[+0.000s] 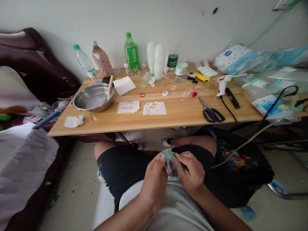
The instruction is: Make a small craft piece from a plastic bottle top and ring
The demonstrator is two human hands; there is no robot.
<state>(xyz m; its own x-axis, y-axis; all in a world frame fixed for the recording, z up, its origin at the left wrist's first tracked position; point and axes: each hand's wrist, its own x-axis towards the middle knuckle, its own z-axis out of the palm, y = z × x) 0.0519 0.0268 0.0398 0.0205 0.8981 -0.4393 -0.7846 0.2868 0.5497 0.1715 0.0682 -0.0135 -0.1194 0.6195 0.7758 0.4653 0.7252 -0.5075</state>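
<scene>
Between my hands, over my lap, is a small clear plastic bottle piece (171, 167) with a teal-green patch at its top. My left hand (155, 175) is closed around its left side, the thumb near the green part. My right hand (191, 170) grips the other side with bent fingers; whether it also holds a small tool is hidden. Beyond them on the table lie blue-handled scissors (211, 113), two torn sheets of wet paper (154, 108), a white cap (165, 93) and a red ring (142, 94).
A steel bowl (92, 98) with a brush (110, 86) stands at the table's left. Bottles line the wall, among them a green one (132, 53). A glue gun (222, 86) with its cord, a yellow cutter (201, 76) and clear bottles (271, 96) are at the right. A black bag (250, 179) sits below.
</scene>
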